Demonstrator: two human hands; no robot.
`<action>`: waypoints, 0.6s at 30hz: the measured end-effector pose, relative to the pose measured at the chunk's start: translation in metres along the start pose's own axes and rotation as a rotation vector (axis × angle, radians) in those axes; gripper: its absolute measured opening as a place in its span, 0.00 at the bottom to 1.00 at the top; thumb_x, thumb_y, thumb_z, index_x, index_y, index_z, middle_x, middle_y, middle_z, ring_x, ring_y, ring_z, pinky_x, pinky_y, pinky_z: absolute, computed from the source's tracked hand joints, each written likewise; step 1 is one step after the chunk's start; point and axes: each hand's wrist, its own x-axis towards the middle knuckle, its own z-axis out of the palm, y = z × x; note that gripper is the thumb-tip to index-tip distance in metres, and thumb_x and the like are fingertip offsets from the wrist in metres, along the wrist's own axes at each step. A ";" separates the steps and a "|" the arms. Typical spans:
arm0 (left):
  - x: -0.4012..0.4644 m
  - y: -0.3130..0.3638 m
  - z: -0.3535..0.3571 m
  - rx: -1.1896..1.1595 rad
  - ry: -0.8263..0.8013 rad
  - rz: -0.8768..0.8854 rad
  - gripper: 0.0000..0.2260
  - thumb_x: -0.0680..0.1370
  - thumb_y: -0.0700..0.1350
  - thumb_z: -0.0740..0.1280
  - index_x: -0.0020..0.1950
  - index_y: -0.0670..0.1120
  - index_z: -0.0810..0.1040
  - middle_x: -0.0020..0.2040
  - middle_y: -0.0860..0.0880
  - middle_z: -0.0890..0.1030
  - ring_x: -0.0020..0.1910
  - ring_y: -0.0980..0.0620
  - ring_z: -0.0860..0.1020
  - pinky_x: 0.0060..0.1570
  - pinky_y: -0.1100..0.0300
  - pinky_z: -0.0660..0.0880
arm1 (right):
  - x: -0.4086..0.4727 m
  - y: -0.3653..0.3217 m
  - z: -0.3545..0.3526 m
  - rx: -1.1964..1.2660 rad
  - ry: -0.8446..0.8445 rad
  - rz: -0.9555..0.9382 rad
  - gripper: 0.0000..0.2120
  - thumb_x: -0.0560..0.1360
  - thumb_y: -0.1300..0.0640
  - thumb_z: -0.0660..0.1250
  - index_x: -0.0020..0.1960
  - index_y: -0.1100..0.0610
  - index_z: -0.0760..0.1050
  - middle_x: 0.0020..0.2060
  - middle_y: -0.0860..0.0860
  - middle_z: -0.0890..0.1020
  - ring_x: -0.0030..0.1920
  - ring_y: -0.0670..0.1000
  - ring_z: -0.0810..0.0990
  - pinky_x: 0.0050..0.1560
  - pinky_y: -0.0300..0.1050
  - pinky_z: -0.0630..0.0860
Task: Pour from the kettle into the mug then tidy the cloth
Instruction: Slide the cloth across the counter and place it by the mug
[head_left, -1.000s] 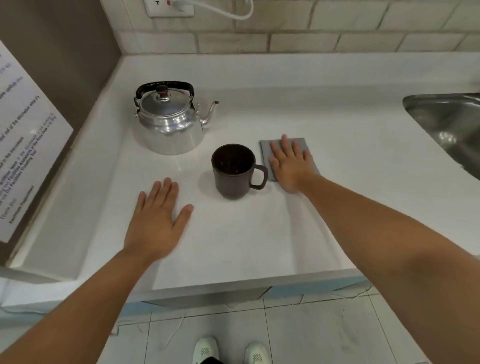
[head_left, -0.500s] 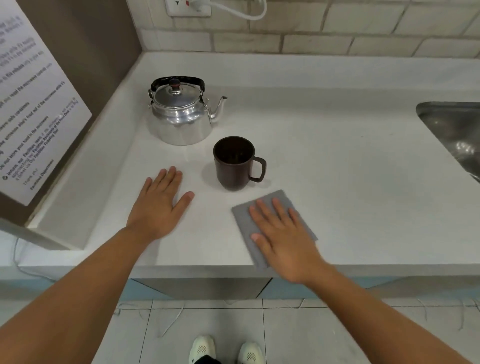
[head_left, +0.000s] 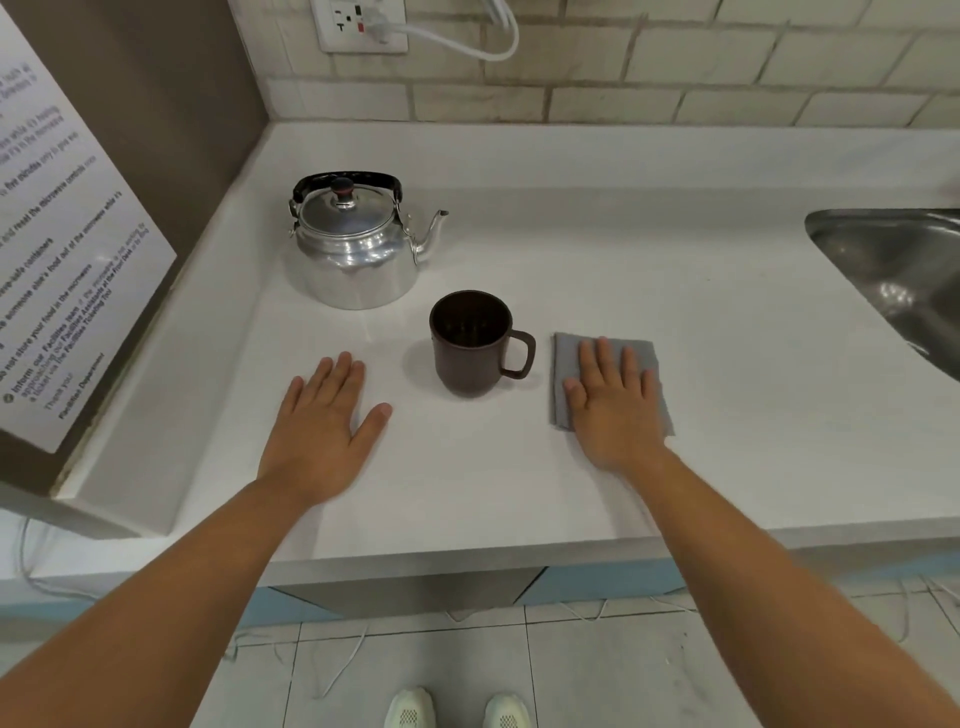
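Plainly, with the right hand (head_left: 615, 402) pressed flat, grip wide, on the folded grey cloth (head_left: 608, 382) just right of the dark brown mug (head_left: 470, 343) on the white desk (head_left: 675, 291), a leftward swipe could knock the mug's handle, while the left hand (head_left: 322, 426) lies flat and empty.

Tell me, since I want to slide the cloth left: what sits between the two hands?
In the head view, only the brown mug stands between the left hand and the right hand, which lies flat on the grey cloth.

Bare counter (head_left: 675, 270) behind mug (head_left: 470, 345); kettle (head_left: 356, 249) crowds left.
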 end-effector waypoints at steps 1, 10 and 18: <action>0.000 0.000 0.000 0.001 -0.001 0.000 0.34 0.77 0.66 0.40 0.78 0.48 0.47 0.79 0.50 0.49 0.77 0.53 0.44 0.75 0.52 0.42 | -0.024 -0.010 0.006 0.015 0.011 -0.009 0.28 0.80 0.44 0.40 0.77 0.52 0.39 0.78 0.52 0.44 0.77 0.58 0.41 0.76 0.57 0.41; -0.003 0.003 -0.023 -0.309 -0.017 -0.019 0.25 0.82 0.56 0.49 0.76 0.45 0.58 0.78 0.46 0.57 0.77 0.50 0.50 0.75 0.52 0.41 | -0.133 -0.145 0.035 0.082 -0.120 -0.263 0.28 0.81 0.45 0.40 0.74 0.51 0.31 0.76 0.50 0.34 0.74 0.56 0.29 0.72 0.55 0.27; -0.074 0.060 -0.036 -0.506 0.093 0.191 0.18 0.82 0.46 0.56 0.72 0.48 0.67 0.72 0.48 0.70 0.71 0.50 0.66 0.68 0.69 0.55 | -0.120 -0.107 0.003 0.493 0.134 -0.152 0.17 0.79 0.55 0.56 0.66 0.56 0.73 0.66 0.54 0.76 0.69 0.54 0.69 0.67 0.42 0.63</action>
